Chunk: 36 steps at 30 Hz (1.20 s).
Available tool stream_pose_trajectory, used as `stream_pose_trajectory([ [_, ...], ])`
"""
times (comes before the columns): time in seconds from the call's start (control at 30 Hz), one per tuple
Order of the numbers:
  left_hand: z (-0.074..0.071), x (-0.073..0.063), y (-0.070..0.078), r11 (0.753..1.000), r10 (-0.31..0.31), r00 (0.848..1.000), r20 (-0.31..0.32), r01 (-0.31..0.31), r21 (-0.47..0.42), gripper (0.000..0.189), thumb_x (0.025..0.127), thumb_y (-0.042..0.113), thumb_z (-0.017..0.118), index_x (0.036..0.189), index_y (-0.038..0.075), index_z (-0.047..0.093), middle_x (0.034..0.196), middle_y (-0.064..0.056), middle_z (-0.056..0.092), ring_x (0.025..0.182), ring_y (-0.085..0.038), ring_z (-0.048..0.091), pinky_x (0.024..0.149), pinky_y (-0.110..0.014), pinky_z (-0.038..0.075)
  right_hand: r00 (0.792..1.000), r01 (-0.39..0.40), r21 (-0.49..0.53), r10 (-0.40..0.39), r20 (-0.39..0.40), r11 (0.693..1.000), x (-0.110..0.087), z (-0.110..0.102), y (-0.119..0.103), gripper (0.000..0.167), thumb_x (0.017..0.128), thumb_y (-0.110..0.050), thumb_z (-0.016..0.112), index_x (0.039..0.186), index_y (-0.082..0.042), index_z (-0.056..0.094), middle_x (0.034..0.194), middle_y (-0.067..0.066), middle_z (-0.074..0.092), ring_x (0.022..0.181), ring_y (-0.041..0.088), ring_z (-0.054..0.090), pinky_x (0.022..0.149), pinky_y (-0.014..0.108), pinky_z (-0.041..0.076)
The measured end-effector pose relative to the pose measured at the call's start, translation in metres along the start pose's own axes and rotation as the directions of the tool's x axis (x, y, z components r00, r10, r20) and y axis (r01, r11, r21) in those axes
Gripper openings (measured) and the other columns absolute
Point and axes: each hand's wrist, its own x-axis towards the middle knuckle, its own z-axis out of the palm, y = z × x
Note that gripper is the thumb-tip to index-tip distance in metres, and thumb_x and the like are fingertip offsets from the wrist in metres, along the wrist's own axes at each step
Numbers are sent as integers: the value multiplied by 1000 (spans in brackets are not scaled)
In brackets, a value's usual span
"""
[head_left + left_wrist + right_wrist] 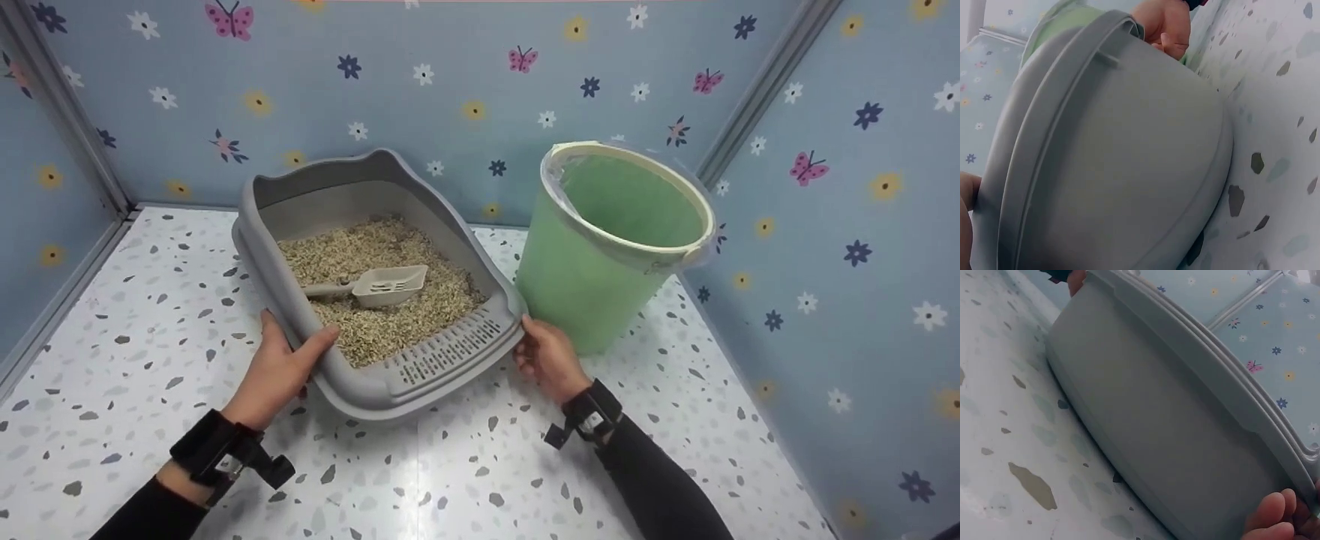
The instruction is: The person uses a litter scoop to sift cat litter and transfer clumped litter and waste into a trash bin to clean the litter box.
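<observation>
A grey litter box (pixel 367 399) sits at an angle on the floor, its slotted front lip facing me. Brown granular litter (pixel 375 330) covers its bottom, and a beige slotted scoop (pixel 390 285) lies on top with its handle toward the left wall. My left hand (pixel 274 371) grips the left rim near the front, thumb over the edge and fingers beneath. At the front right corner, my right hand (pixel 553 361) holds the rim from outside. Its curled fingers (pixel 1275 512) show under the rim in the right wrist view. The left wrist view shows the box's smooth outer wall (pixel 1129 146).
A pale green trash bin (pixel 577 285) with a clear liner over its cream rim stands just right of the box, close to the right hand. Blue flowered panels (pixel 450 82) enclose the speckled white floor (pixel 180 330) at the back and both sides.
</observation>
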Motion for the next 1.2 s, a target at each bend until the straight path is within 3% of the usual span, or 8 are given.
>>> stream_pose_trajectory([
  [0.2, -11, 9, -5, 999, 34, 999, -15, -34, -9, 126, 106, 56, 73, 175, 16, -25, 116, -21, 66, 63, -14, 54, 53, -33, 54, 998, 14, -4, -14, 61, 1000, -7, -1, 6, 30, 116, -31, 58, 97, -12, 71, 76, -4, 58, 61, 9, 51, 51, 19, 42],
  [0.37, -31, 29, -7, 997, 67, 997, 37, -68, 31, 110, 109, 51, 70, 180, 25, -11, 127, -26, 61, 74, -19, 62, 59, -35, 57, 985, 0, -62, 11, 174, 998, -19, -7, 10, 32, 116, -26, 56, 91, -14, 72, 73, -3, 61, 59, 10, 55, 51, 21, 42],
  [0.5, -40, 39, -8, 994, 103, 992, 66, -106, 38, 100, 110, 44, 69, 181, 33, -1, 121, -25, 62, 74, -21, 63, 59, -36, 57, 990, -7, -148, 28, 139, 989, -11, -10, 5, 41, 117, -35, 55, 87, -14, 73, 72, -2, 63, 59, 11, 57, 51, 22, 42],
  [0.63, -38, 37, -9, 993, 105, 992, 65, -108, 37, 100, 110, 49, 68, 181, 35, -1, 115, -21, 63, 72, -20, 63, 57, -36, 56, 998, 24, -200, -11, 63, 980, 5, -6, -1, 42, 117, -41, 55, 92, -13, 72, 75, -2, 64, 62, 11, 54, 54, 21, 42],
  [0.9, -30, 13, -5, 989, 85, 993, 81, -94, 115, 101, 110, 59, 64, 181, 23, 2, 102, -18, 65, 64, -19, 56, 53, -37, 55, 999, 40, -180, -37, 19, 983, 16, -3, -4, 29, 117, -29, 54, 105, -9, 71, 78, -1, 63, 62, 11, 50, 54, 22, 39],
  [1.1, -33, 16, -4, 988, 75, 993, 88, -86, 132, 105, 107, 64, 66, 181, 25, 3, 103, -20, 67, 63, -18, 56, 51, -37, 54, 996, 48, -153, -36, 86, 987, 8, -7, -2, 30, 118, -29, 53, 102, -11, 71, 76, -2, 61, 62, 10, 49, 54, 21, 40],
  [1.2, -40, 23, -7, 987, 90, 991, 99, -102, 127, 102, 110, 59, 65, 181, 21, 4, 129, -32, 66, 83, -25, 68, 63, -32, 60, 987, 48, -139, -25, 160, 989, -1, -7, 0, 31, 118, -28, 53, 97, -14, 70, 74, -3, 59, 61, 9, 50, 53, 21, 41],
])
